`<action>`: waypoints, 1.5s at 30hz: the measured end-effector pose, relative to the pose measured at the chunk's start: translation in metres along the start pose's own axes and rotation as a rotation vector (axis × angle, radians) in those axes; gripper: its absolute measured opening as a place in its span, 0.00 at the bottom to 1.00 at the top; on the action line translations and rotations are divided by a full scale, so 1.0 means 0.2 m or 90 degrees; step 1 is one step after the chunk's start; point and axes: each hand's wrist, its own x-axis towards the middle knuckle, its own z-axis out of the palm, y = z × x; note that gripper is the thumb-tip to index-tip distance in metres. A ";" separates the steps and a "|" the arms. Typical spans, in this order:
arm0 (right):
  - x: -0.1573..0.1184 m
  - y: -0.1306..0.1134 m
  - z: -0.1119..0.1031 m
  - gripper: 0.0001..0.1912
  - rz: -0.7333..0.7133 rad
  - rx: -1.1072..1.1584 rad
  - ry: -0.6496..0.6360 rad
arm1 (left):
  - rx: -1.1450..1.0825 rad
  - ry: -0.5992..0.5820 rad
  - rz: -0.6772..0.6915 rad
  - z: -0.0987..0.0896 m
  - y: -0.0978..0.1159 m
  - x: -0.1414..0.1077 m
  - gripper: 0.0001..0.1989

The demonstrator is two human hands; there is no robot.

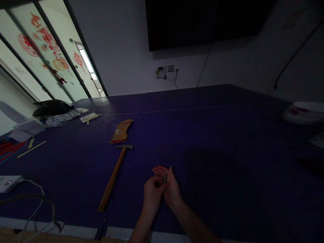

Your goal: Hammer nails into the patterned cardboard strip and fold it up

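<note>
Near the front of the blue-covered surface, my two hands meet. My right hand is turned palm up and cupped, its fingers stretched toward the left. Several short, thin metal pieces that look like nails lie side by side in it. My left hand is closed in a pinch at these pieces, with its fingertips partly hidden. To the left of my hands lies a hammer with a wooden handle, its metal head pointing away from me. Beyond the hammer head is a torn piece of brown cardboard.
At left are a white device with cables, thin yellowish strips, red flat items and a dark bag. A floral bowl stands far right. A wall socket and a dark screen are behind.
</note>
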 end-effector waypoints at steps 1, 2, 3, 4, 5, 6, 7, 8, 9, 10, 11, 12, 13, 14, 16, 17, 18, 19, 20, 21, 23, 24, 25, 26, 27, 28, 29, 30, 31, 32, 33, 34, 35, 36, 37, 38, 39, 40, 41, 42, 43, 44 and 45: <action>0.00 0.00 0.00 0.23 -0.003 -0.006 0.007 | 0.004 -0.001 0.002 0.00 0.00 0.00 0.01; 0.00 0.00 -0.01 0.23 -0.005 -0.010 0.013 | 0.008 -0.005 0.003 0.01 -0.01 0.01 0.01; 0.00 0.00 -0.01 0.23 -0.007 -0.012 0.019 | 0.012 -0.008 0.002 0.01 -0.01 0.01 0.01; 0.00 0.00 -0.01 0.23 -0.008 -0.012 0.023 | 0.018 -0.013 -0.001 0.01 0.00 0.01 0.01; 0.00 0.00 -0.01 0.22 -0.009 -0.011 0.026 | 0.027 -0.017 -0.006 0.01 0.00 0.01 0.01; 0.00 0.00 -0.01 0.22 -0.009 -0.011 0.026 | 0.040 -0.022 -0.009 0.01 0.01 0.01 0.01; -0.01 0.00 -0.01 0.22 -0.009 -0.013 0.026 | 0.058 -0.028 -0.010 0.01 0.02 0.01 0.02; -0.01 0.00 -0.01 0.21 -0.012 -0.017 0.028 | 0.083 -0.036 -0.007 0.01 0.03 0.01 0.03; -0.01 0.00 -0.01 0.20 -0.015 -0.022 0.029 | 0.116 -0.043 -0.003 0.01 0.04 0.01 0.05; -0.02 0.01 -0.01 0.20 -0.019 -0.028 0.032 | 0.154 -0.050 0.002 0.01 0.06 0.01 0.07; -0.02 0.01 -0.01 0.20 -0.023 -0.034 0.036 | 0.194 -0.055 0.006 0.01 0.07 0.00 0.08; -0.02 0.01 -0.01 0.19 -0.026 -0.041 0.039 | 0.230 -0.060 0.009 0.02 0.08 0.00 0.09; -0.02 0.01 -0.02 0.19 -0.027 -0.047 0.044 | 0.259 -0.065 0.013 0.02 0.09 0.00 0.10; -0.02 0.02 -0.02 0.19 -0.026 -0.053 0.048 | 0.281 -0.068 0.017 0.02 0.10 0.00 0.11; -0.01 0.02 -0.03 0.20 -0.020 -0.061 0.055 | 0.313 -0.070 0.029 0.03 0.10 0.02 0.13; -0.01 0.02 -0.03 0.20 -0.018 -0.065 0.058 | 0.325 -0.071 0.031 0.03 0.10 0.03 0.13; 0.00 0.03 -0.03 0.21 -0.017 -0.069 0.059 | 0.333 -0.074 0.031 0.02 0.10 0.04 0.13; 0.00 0.03 -0.04 0.21 -0.018 -0.073 0.058 | 0.334 -0.082 0.029 0.02 0.09 0.05 0.13; 0.01 0.03 -0.04 0.21 -0.018 -0.078 0.054 | 0.327 -0.093 0.031 0.01 0.09 0.06 0.12; 0.01 0.03 -0.04 0.20 -0.020 -0.082 0.051 | 0.316 -0.105 0.038 0.01 0.08 0.07 0.12; 0.00 0.03 -0.04 0.21 -0.023 -0.082 0.043 | 0.283 -0.121 0.064 0.00 0.06 0.09 0.11; 0.00 0.02 -0.04 0.22 -0.023 -0.078 0.042 | 0.263 -0.125 0.078 0.01 0.06 0.09 0.11; 0.00 0.02 -0.03 0.22 -0.021 -0.074 0.041 | 0.244 -0.126 0.091 0.01 0.05 0.09 0.10; 0.00 0.02 -0.03 0.23 -0.019 -0.067 0.040 | 0.228 -0.126 0.100 0.01 0.04 0.10 0.10; -0.01 0.01 -0.03 0.23 -0.015 -0.059 0.037 | 0.213 -0.127 0.105 0.00 0.03 0.10 0.10; 0.00 0.01 -0.03 0.23 -0.011 -0.050 0.032 | 0.197 -0.132 0.110 -0.02 0.03 0.10 0.09; 0.00 0.01 -0.03 0.23 -0.009 -0.038 0.028 | 0.186 -0.135 0.112 -0.05 0.02 0.10 0.09; 0.00 0.01 -0.03 0.23 -0.009 -0.026 0.024 | 0.173 -0.139 0.110 -0.10 0.02 0.11 0.09; 0.01 0.01 -0.03 0.22 -0.010 -0.014 0.022 | 0.160 -0.136 0.108 -0.16 0.02 0.12 0.09; 0.01 0.01 -0.04 0.21 -0.012 -0.003 0.020 | 0.165 -0.106 0.102 -0.24 0.03 0.14 0.10; 0.02 0.02 -0.04 0.20 -0.014 0.005 0.019 | 0.186 -0.060 0.093 -0.33 0.03 0.16 0.10; 0.02 0.02 -0.04 0.20 -0.015 0.010 0.016 | 0.214 -0.007 0.077 -0.43 0.03 0.18 0.10; 0.02 0.02 -0.05 0.20 -0.012 0.013 0.012 | 0.254 0.035 0.047 -0.53 0.03 0.20 0.09; 0.02 0.02 -0.05 0.20 -0.007 0.014 0.007 | 0.293 0.074 0.019 -0.63 0.03 0.22 0.09; 0.02 0.03 -0.05 0.20 0.000 0.015 0.002 | 0.334 0.098 -0.015 -0.72 0.03 0.25 0.09; 0.02 0.03 -0.05 0.21 0.009 0.016 -0.003 | 0.384 0.109 -0.054 -0.80 0.02 0.27 0.09; 0.02 0.03 -0.05 0.21 0.019 0.017 -0.006 | 0.441 0.116 -0.092 -0.87 0.00 0.29 0.09; 0.01 0.03 -0.05 0.21 0.028 0.017 -0.009 | 0.489 0.104 -0.137 -0.92 -0.02 0.32 0.09; 0.01 0.03 -0.05 0.21 0.035 0.018 -0.009 | 0.505 0.108 -0.151 -0.95 -0.04 0.34 0.09; 0.01 0.03 -0.04 0.21 0.042 0.019 -0.009 | 0.513 0.107 -0.160 -0.97 -0.06 0.36 0.09; 0.01 0.02 -0.04 0.21 0.045 0.018 -0.007 | 0.520 0.104 -0.168 -0.98 -0.09 0.38 0.09; 0.01 0.02 -0.04 0.21 0.047 0.017 -0.004 | 0.523 0.102 -0.173 -0.98 -0.11 0.40 0.08; 0.01 0.02 -0.04 0.21 0.048 0.014 -0.001 | 0.528 0.099 -0.178 -0.97 -0.13 0.42 0.08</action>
